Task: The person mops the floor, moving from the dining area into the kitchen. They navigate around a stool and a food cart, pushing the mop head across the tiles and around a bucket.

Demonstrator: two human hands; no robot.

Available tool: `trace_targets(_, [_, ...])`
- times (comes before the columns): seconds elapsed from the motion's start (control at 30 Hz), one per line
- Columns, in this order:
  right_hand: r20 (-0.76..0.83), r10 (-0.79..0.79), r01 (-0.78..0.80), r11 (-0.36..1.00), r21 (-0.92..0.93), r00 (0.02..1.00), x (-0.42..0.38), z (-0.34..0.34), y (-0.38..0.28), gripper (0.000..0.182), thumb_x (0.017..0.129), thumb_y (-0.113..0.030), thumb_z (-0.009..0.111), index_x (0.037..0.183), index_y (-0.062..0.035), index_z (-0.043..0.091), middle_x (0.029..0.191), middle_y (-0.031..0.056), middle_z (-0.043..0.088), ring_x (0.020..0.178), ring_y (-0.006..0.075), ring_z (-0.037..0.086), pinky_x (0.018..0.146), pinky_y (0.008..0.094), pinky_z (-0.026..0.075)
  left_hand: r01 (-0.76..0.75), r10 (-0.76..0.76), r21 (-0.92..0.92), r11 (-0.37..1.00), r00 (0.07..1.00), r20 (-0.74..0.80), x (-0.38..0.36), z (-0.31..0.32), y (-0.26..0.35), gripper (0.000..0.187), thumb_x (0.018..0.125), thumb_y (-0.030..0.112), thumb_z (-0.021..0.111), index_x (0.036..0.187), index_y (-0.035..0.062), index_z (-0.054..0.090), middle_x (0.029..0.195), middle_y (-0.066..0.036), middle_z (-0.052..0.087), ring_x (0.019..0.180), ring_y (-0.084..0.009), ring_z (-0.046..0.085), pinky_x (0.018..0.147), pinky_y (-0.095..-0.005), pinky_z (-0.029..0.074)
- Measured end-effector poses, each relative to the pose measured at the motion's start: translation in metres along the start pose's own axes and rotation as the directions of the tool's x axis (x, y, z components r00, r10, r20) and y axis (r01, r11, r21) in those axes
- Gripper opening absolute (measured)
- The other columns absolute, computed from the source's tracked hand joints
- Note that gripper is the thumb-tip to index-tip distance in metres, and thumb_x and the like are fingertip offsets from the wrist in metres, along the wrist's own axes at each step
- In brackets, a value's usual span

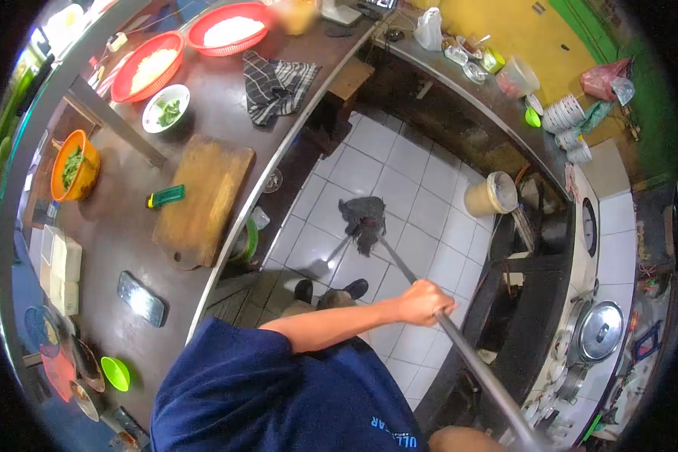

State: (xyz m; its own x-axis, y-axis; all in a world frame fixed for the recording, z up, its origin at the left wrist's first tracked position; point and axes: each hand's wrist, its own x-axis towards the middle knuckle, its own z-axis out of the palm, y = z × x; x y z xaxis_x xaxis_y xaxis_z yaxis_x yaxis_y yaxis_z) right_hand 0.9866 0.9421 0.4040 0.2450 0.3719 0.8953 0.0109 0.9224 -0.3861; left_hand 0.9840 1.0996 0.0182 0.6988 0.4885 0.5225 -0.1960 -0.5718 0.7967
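A mop runs slantwise from the lower right, its long grey handle reaching down to the floor. My left hand is closed around this handle, with the arm stretched across my body. The dark, stringy mop head rests on the white tiled floor, just ahead of my shoes. Part of my right forearm shows at the bottom edge, while the right hand itself is out of the picture.
To the left, a counter holds a cutting board, a green-handled tool, a phone, a checkered cloth and red baskets. A bucket stands on the floor at right. Beyond it, a counter carries a lidded pot.
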Motion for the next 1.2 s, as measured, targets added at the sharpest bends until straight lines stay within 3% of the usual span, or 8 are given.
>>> trace_targets(0.27, [0.113, 0.197, -0.131, 0.894, -0.428, 0.974, 0.031, -0.027, 0.047, 0.029, 0.104, -0.036, 0.048, 0.084, -0.0155, 0.047, 0.052, 0.0013, 0.037, 0.037, 0.0124, 0.032, 0.035, 0.0304, 0.03, 0.217, -0.214, 0.017, 0.976, 0.973, -0.09, 0.068, -0.03, -0.03, 0.031, 0.092, 0.021, 0.067, 0.071, 0.0045, 0.052, 0.066, -0.017, 0.057, 0.068, -0.0404, 0.058, 0.064, -0.0506, 0.045])
trace_targets(0.37, [0.072, -0.302, 0.125, 0.16, -0.979, 0.951, 0.08, -0.113, 0.069, 0.037, 0.105, -0.019, 0.043, 0.119, 0.0096, 0.063, 0.106, 0.0227, 0.07, 0.095, 0.0285, 0.07, 0.082, 0.0378, 0.059, 0.26, -0.284, -0.12, 0.958, 0.917, -0.281, 0.099, -0.042, -0.02, 0.024, 0.09, 0.024, 0.072, 0.093, 0.0055, 0.056, 0.088, -0.017, 0.061, 0.086, -0.0382, 0.061, 0.076, -0.0492, 0.046])
trace_targets(0.57, [-0.234, 0.219, -0.311, 0.811, -0.495, 0.947, 0.207, -0.097, 0.38, 0.048, 0.099, -0.042, 0.065, 0.063, -0.0132, 0.053, 0.056, -0.002, 0.048, 0.051, 0.0099, 0.047, 0.053, 0.0254, 0.04, 0.348, -0.245, 0.08, 0.934, 0.787, -0.566, 0.125, -0.104, -0.069, 0.072, 0.089, 0.032, 0.075, 0.14, -0.0046, 0.04, 0.141, -0.024, 0.05, 0.132, -0.04, 0.049, 0.112, -0.045, 0.039])
trace_targets(0.63, [-0.3, 0.339, -0.451, 0.722, -0.524, 0.892, 0.185, -0.139, 0.495, 0.051, 0.1, -0.047, 0.063, 0.063, -0.0144, 0.049, 0.055, -0.0009, 0.048, 0.049, 0.0109, 0.048, 0.048, 0.0291, 0.039, 0.427, -0.282, 0.153, 0.891, 0.786, -0.55, 0.091, -0.122, -0.109, 0.067, 0.09, 0.032, 0.074, 0.139, -0.0031, 0.043, 0.136, -0.023, 0.053, 0.129, -0.039, 0.051, 0.11, -0.0452, 0.041])
trace_targets(0.73, [-0.395, 0.564, -0.683, 0.664, -0.306, 0.725, 0.127, -0.217, 0.65, 0.044, 0.1, -0.046, 0.062, 0.077, -0.0091, 0.055, 0.059, 0.0008, 0.052, 0.052, 0.0122, 0.052, 0.052, 0.0291, 0.044, 0.711, -0.579, 0.149, 0.688, 0.661, -0.478, 0.008, -0.148, -0.147, 0.054, 0.091, 0.033, 0.071, 0.129, -0.002, 0.055, 0.126, -0.024, 0.06, 0.119, -0.0402, 0.057, 0.101, -0.0473, 0.046])
trace_targets(0.83, [-0.409, 0.541, -0.673, 0.509, -0.536, 0.735, 0.057, -0.307, 0.783, 0.04, 0.101, -0.043, 0.062, 0.102, -0.0029, 0.059, 0.071, 0.0021, 0.058, 0.056, 0.0128, 0.055, 0.057, 0.0312, 0.048, 0.996, -0.939, 0.093, -0.008, 0.025, -0.343, -0.089, -0.164, -0.157, 0.06, 0.091, 0.056, 0.062, 0.119, 0.0039, 0.068, 0.118, -0.023, 0.069, 0.109, -0.0449, 0.064, 0.093, -0.0515, 0.051])
trace_targets(0.93, [-0.442, 0.516, -0.658, 0.379, -0.651, 0.734, 0.041, -0.328, 0.841, 0.049, 0.1, -0.039, 0.062, 0.132, -0.0038, 0.051, 0.094, 0.0137, 0.065, 0.083, 0.027, 0.065, 0.077, 0.0425, 0.051, 0.986, -0.906, 0.157, -0.054, 0.017, -0.422, -0.313, -0.119, -0.224, 0.046, 0.092, 0.048, 0.064, 0.103, 0.0051, 0.073, 0.106, -0.022, 0.071, 0.106, -0.0387, 0.067, 0.088, -0.0495, 0.053])
trace_targets(1.2, [-0.37, 0.439, -0.445, 0.079, -0.892, 0.819, 0.027, -0.371, 0.931, 0.06, 0.097, -0.034, 0.064, 0.146, -0.0057, 0.043, 0.131, 0.0286, 0.054, 0.121, 0.0455, 0.053, 0.101, 0.0554, 0.042, 0.931, -0.82, -0.364, 0.0, -0.209, -0.533, -0.355, -0.06, -0.185, 0.019, 0.09, 0.024, 0.072, 0.087, 0.0049, 0.072, 0.084, -0.012, 0.072, 0.086, -0.0285, 0.07, 0.077, -0.0443, 0.056])
